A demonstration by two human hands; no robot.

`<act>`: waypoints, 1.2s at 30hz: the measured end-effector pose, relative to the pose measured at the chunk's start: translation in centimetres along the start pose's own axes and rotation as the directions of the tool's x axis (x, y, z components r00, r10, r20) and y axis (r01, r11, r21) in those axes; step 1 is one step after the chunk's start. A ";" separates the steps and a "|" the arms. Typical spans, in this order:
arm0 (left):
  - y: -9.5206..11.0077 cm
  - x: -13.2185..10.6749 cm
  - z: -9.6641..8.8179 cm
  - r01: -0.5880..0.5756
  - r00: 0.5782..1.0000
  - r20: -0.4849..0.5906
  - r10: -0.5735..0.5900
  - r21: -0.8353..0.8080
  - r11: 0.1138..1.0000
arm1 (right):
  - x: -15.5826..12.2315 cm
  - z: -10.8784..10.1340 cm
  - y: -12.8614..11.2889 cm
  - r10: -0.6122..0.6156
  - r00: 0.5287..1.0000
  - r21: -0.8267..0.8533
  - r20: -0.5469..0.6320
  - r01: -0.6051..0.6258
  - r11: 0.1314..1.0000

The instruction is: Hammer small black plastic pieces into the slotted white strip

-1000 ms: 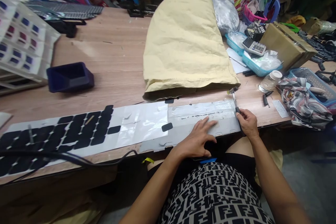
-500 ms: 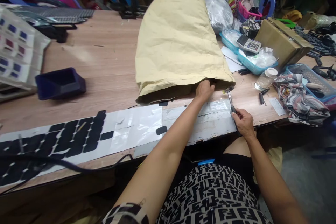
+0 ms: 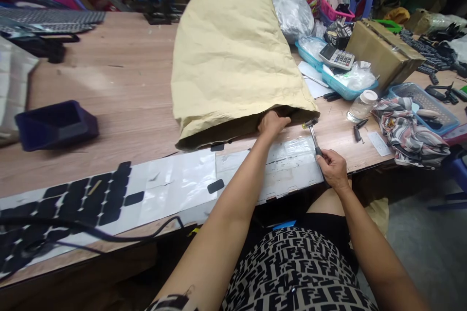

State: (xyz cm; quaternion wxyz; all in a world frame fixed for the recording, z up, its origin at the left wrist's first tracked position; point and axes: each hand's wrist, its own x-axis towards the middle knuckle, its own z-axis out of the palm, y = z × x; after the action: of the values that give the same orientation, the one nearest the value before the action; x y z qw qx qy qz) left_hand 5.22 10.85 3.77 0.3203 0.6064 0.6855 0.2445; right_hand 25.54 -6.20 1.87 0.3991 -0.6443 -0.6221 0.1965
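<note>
A large pale yellow paper sack (image 3: 237, 53) lies on the table with its dark mouth facing me. My left hand (image 3: 272, 122) is at that mouth, its fingers partly inside; what they touch is hidden. Lower right, my right hand (image 3: 333, 169) is closed round the dark handle of a small hammer (image 3: 313, 135). The hammer's head points away from me, just beside the sack's right corner. Beneath my left forearm runs a white strip (image 3: 178, 175) with black rounded pads (image 3: 216, 185), along the table's front edge.
On the left stands a dark blue tray (image 3: 56, 126). A black cable (image 3: 109, 237) crosses the front edge. To the right are a clear jar (image 3: 362, 107), a blue basket (image 3: 348, 88) with a calculator (image 3: 336, 57), a cardboard box (image 3: 383, 51) and a crumpled patterned cloth (image 3: 408, 131).
The whole view has shifted slightly, so the table's things sit further left. My left hand stays at the sack's mouth, its fingers turned a little. My right hand keeps its grip on the hammer.
</note>
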 end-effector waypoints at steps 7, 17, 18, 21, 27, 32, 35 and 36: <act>-4.7 -9.1 -2.7 -0.174 0.977 0.116 0.180 -0.058 0.983 | 0.2 0.0 0.1 0.000 1.000 -0.002 -0.003 0.000 1.000; -7.1 -9.7 -0.6 -0.347 0.938 -0.019 0.346 -0.045 0.937 | -0.7 -0.9 -1.3 -0.097 0.995 -0.039 0.039 0.099 0.994; -7.1 -9.7 -0.6 -0.341 0.940 -0.018 0.341 -0.046 0.939 | -1.0 -1.1 -1.8 -0.117 0.991 -0.039 0.058 0.119 0.992; -7.2 -9.5 -0.5 -0.320 0.947 -0.020 0.319 -0.051 0.946 | -2.1 -1.4 -3.2 -0.166 0.980 -0.031 0.108 0.170 0.985; -7.2 -9.2 -0.2 -0.285 0.958 -0.020 0.285 -0.079 0.955 | -2.9 -1.1 -4.1 -0.207 0.961 -0.051 0.183 0.220 0.974; -7.2 -9.1 -0.2 -0.289 0.957 -0.026 0.288 -0.096 0.953 | -2.9 -1.0 -4.4 -0.182 0.961 -0.053 0.208 0.197 0.979; -7.1 -9.2 -0.2 -0.282 0.959 -0.035 0.280 -0.103 0.954 | -3.1 -0.8 -4.8 -0.189 0.959 -0.022 0.212 0.198 0.980; -7.0 -9.3 -0.2 -0.278 0.961 -0.038 0.275 -0.102 0.955 | -3.2 -0.7 -5.0 -0.194 0.955 -0.011 0.227 0.201 0.979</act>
State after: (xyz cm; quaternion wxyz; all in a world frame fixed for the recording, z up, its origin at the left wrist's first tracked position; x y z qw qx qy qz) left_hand 0.87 0.70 0.17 0.3065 0.6756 0.5837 0.3301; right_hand 22.36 -9.88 5.26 0.3329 -0.5592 -0.7277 0.2165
